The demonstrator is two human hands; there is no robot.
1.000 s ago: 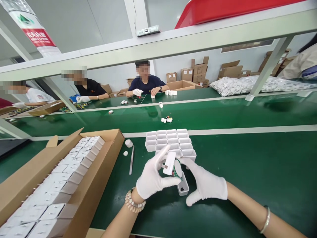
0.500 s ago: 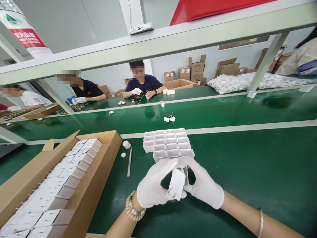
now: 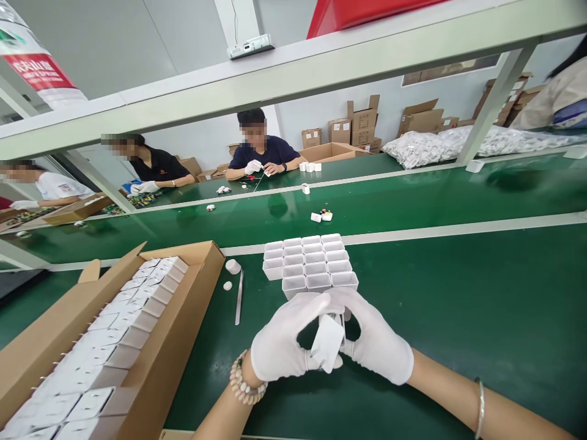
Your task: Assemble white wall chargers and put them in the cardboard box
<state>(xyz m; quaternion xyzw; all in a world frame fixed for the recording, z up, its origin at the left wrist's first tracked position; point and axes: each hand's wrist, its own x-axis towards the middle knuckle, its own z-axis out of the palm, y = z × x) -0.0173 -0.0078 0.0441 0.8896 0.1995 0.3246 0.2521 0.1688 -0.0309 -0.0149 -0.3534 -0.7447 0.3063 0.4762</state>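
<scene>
Both my hands wear white gloves and meet above the green work surface. My left hand [image 3: 284, 339] closes its fingers on a white plastic cover [image 3: 327, 343], which is tilted with its flat face toward me. My right hand [image 3: 378, 339] is curled around a white plastic housing [image 3: 343, 319], mostly hidden behind the cover and fingers. The two parts are close together; I cannot tell whether they are joined. Just beyond my fingertips stand rows of open white housings [image 3: 315, 269].
At left, a cardboard box [image 3: 202, 293] holds rows of white units. Tweezers [image 3: 239, 299] and a small white cap [image 3: 233, 266] lie beside it. White parts [image 3: 321, 216] sit on the green conveyor belt [image 3: 413, 201]. Several co-workers sit beyond; a shelf beam [image 3: 293, 76] crosses above.
The small white parts on the belt have shifted to the right. The cover in my hands has turned slightly. A co-worker across the belt has brought their hands together.
</scene>
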